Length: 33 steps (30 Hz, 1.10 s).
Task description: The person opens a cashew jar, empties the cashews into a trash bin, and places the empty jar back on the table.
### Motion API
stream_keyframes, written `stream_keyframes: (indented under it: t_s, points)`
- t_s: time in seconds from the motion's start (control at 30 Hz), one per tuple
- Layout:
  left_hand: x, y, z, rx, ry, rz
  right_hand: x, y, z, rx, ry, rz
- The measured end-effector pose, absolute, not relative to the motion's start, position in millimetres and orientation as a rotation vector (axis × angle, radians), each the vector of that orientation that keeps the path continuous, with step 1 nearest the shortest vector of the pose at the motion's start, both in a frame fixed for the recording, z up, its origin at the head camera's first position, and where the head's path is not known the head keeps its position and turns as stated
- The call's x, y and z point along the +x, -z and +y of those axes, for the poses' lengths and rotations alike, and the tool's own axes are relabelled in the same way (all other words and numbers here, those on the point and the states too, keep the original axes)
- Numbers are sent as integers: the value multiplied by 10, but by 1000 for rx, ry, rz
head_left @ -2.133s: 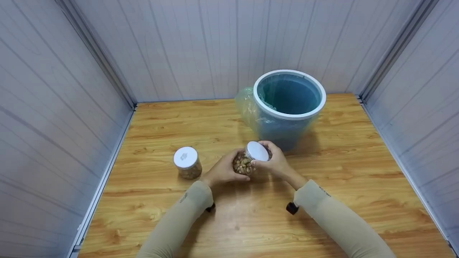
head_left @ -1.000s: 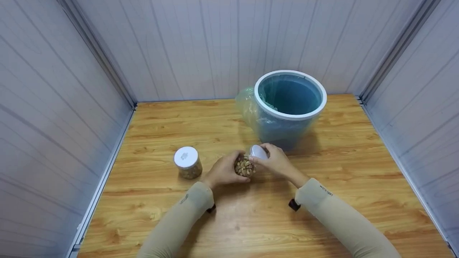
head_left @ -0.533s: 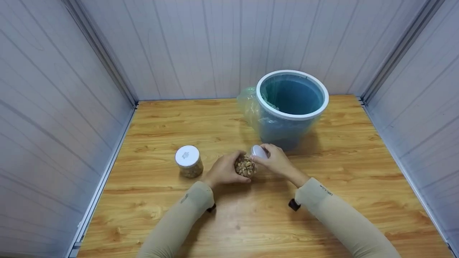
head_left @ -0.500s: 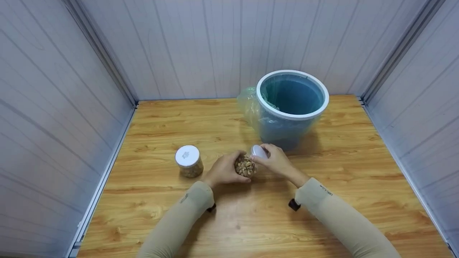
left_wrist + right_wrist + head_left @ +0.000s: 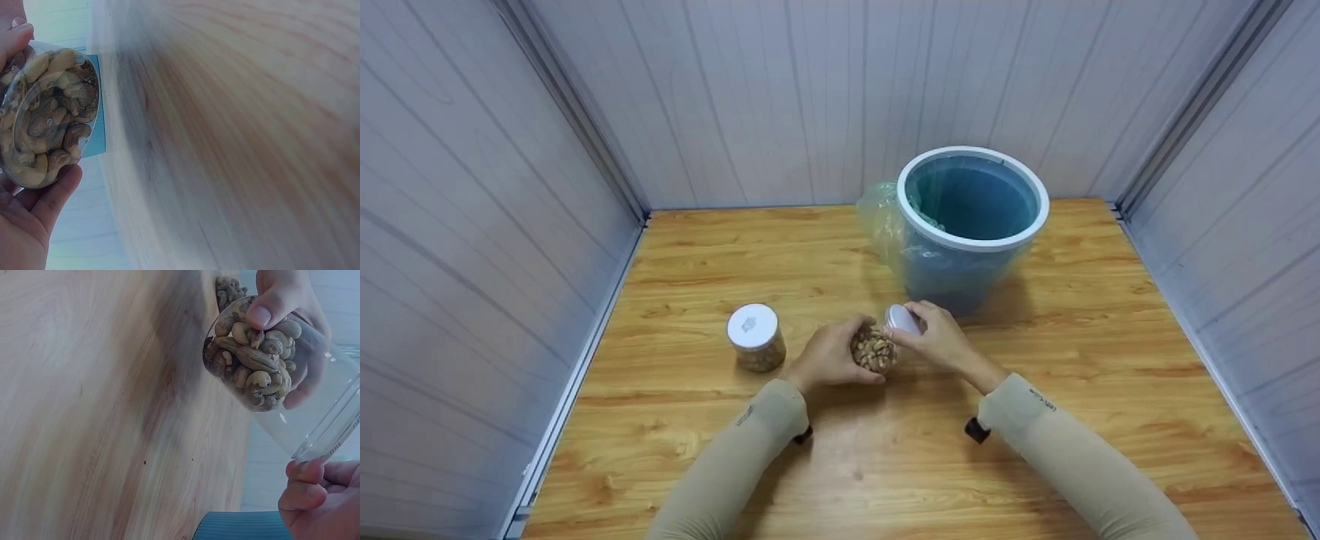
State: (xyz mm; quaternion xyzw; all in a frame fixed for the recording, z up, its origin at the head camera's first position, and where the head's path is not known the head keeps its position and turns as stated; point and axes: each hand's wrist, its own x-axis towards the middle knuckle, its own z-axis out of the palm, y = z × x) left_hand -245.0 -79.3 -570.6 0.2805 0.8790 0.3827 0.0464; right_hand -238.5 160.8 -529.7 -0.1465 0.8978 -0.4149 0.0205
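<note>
My left hand (image 5: 829,354) grips a clear jar (image 5: 874,351) of nuts that look like cashews, tilted with its base toward me. The jar's base (image 5: 52,121) fills the left of the left wrist view. At the far end sits a white lid (image 5: 901,320), which my right hand (image 5: 941,337) holds between thumb and fingers. In the right wrist view, the nuts (image 5: 256,363) lie heaped toward the base, and the lid's ridged rim (image 5: 334,427) is at the mouth. A second jar (image 5: 760,354) with a white lid stands upright left of my left hand.
A blue bin (image 5: 960,274) with a white rim stands just beyond my right hand. A thin green plastic bag (image 5: 881,217) lines it and bulges out at its left. Pale panel walls (image 5: 780,105) border the wood-grain surface (image 5: 705,262) at the back and sides.
Since two seconds ago the held jar has tipped further, its lid turning away from me and its base toward me. Over the last half second both hands have barely moved.
</note>
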Motion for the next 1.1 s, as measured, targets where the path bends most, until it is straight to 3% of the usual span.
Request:
stream_keyframes:
  t_s: [1.1]
  points:
    - [-2455,5674,-819,892,-1167,2669,-2390,5341,1696,-615,1309,2747]
